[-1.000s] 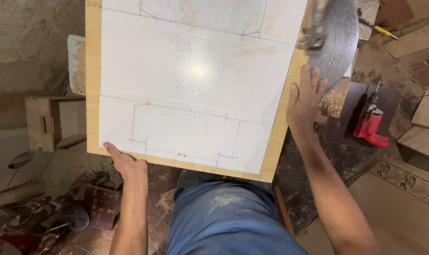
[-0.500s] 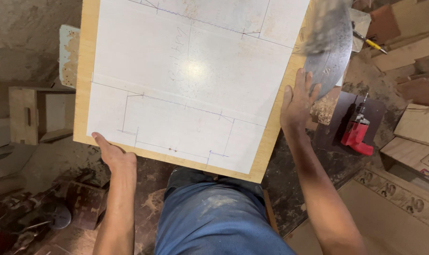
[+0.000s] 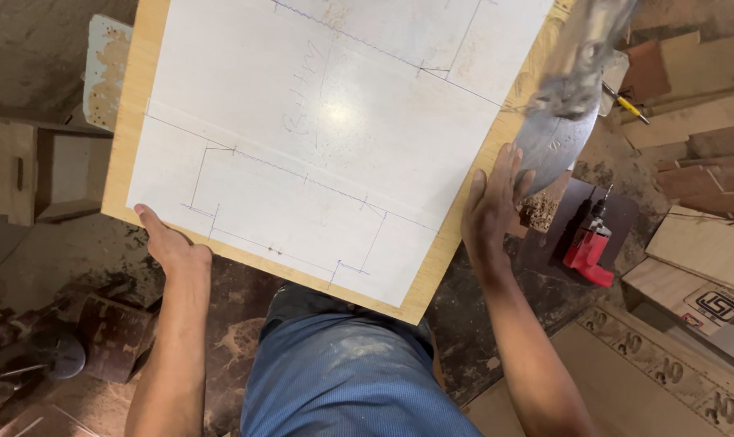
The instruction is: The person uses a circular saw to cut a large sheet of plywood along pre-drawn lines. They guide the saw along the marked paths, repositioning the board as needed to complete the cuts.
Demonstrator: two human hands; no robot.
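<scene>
Plywood panel (image 3: pixel 318 154) with a white laminate face is lying flat in front of the person, tilted a bit in the head view, its near corner hanging over their lap in blue trousers (image 3: pixel 342 372). It's covered in layout lines: a long diagonal line across the middle, a stepped rectangle outline on the near half, some pencil scribble higher up. So the marking-out looks finished as far as I can see.

The cutting itself, not so much. A circular saw blade (image 3: pixel 557 142) with its metal guard (image 3: pixel 585 48) sits right at the panel's right edge, blurred, so I'd guess it's spinning. I can't see any kerf running into the board, and every drawn line looks whole. My read: the cut is only just at the edge, with basically all of the sawing left.

Left hand (image 3: pixel 169 243) is on the near-left edge, thumb on top of the white face, the rest of the fingers tucked under where I can't see them, so it looks pinched on the panel. Right hand (image 3: pixel 488 214) lies flat with its fingers spread apart along the right edge, pressing rather than gripping, and pretty close to that blade.

Around it: a red power tool (image 3: pixel 589 247) on the dusty floor to the right, wood offcuts (image 3: pixel 690 73) beyond, a small wooden box (image 3: pixel 35 170) off to the left.
</scene>
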